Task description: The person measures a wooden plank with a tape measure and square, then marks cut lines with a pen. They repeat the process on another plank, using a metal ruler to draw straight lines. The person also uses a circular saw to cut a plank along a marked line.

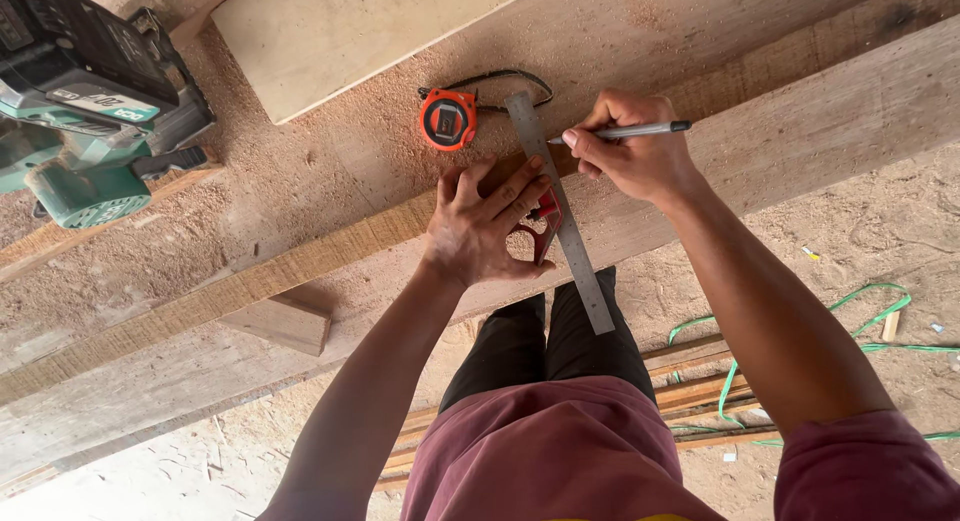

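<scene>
My left hand [483, 226] lies flat on a long wooden plank [800, 131], pressing down the red head of a combination square [545, 226]. The square's steel ruler [560, 211] runs across the plank and sticks out past its near edge. My right hand [632, 153] grips a grey pen [635, 132] with its tip against the ruler's edge on the plank. An orange tape measure [448, 118] with a black cord sits just beyond the ruler's far end.
A green and black cordless circular saw [85, 111] rests at the upper left on the sawdust-covered bench. A pale board [330, 31] lies at the top. A small wood offcut [278, 323] sits under the plank. Green strapping [870, 301] and thin wood strips lie on the floor.
</scene>
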`<state>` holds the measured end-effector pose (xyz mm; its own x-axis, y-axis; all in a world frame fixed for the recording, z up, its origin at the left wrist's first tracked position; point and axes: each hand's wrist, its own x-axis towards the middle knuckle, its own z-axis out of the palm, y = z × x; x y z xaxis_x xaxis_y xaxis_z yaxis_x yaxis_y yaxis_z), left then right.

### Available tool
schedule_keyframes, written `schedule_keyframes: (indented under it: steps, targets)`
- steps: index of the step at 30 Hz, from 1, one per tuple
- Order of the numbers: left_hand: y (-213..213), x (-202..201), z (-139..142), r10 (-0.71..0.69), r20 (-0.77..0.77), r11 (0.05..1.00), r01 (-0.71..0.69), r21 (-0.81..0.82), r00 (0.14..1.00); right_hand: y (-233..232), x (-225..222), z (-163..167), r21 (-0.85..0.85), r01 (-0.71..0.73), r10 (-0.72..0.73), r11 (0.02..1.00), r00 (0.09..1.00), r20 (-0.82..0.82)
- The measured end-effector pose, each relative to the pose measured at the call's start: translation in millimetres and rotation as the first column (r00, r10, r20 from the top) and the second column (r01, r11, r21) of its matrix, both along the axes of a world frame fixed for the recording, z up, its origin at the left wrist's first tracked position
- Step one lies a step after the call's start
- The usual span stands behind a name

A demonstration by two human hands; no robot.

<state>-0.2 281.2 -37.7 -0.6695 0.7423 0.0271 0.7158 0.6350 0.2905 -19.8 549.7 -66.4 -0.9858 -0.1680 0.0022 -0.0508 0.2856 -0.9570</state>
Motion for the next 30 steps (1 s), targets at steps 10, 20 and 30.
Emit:
schedule_keyframes:
  steps: [10,20,30]
  targets:
    - [0,1,-5,0.014,0.028,0.999,-0.015,0.043,1.000,5,9,-3,0.112,-0.051,0.051,0.992,0.999,0.003]
    - [0,0,-1,0.012,-0.023,0.994,-0.010,0.113,1.000,10,0,23,0.217,-0.345,0.258,0.913,0.902,0.347]
    - [0,0,0,0.003,-0.022,0.996,-0.001,0.093,1.000,-5,-6,25,0.178,-0.122,0.079,0.976,0.970,0.232]
